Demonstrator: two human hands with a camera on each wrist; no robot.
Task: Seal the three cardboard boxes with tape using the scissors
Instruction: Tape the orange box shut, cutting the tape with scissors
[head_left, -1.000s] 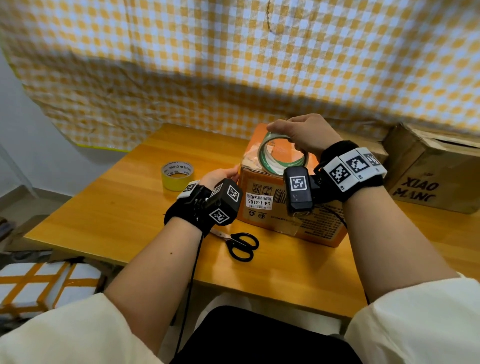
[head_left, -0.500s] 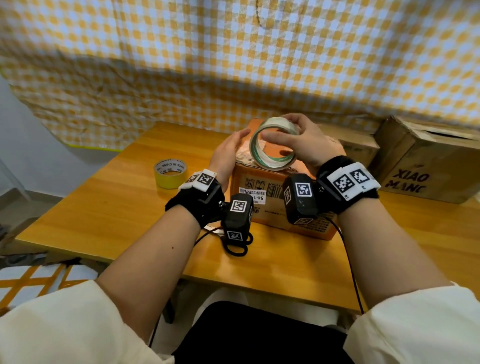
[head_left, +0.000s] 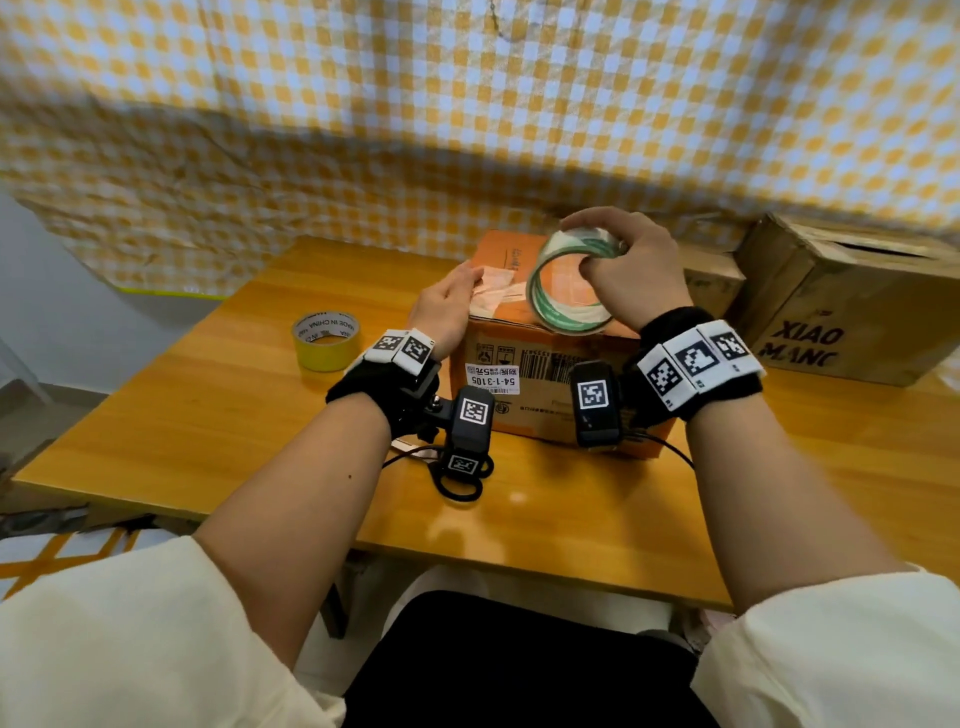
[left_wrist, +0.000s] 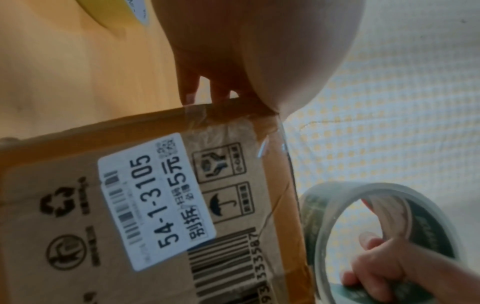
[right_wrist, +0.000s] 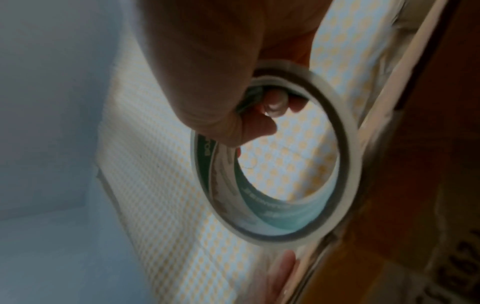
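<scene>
An orange cardboard box stands in the middle of the wooden table. My right hand grips a clear tape roll with a green core, held on edge over the box top; the thumb goes through the ring. My left hand lies with straight fingers on the box's top left edge, its fingertips touching the taped corner. Black scissors lie on the table in front of the box, mostly hidden under my left wrist camera. Whether a strip runs from the roll is unclear.
A yellow tape roll lies on the table left of the box. A large brown box marked XIAO MANG stands at the right, a smaller brown box behind the orange one. A checked cloth hangs at the back.
My left hand rose from the box's front left corner to its top left edge. My right hand tilted the roll up on edge and shifted it right.
</scene>
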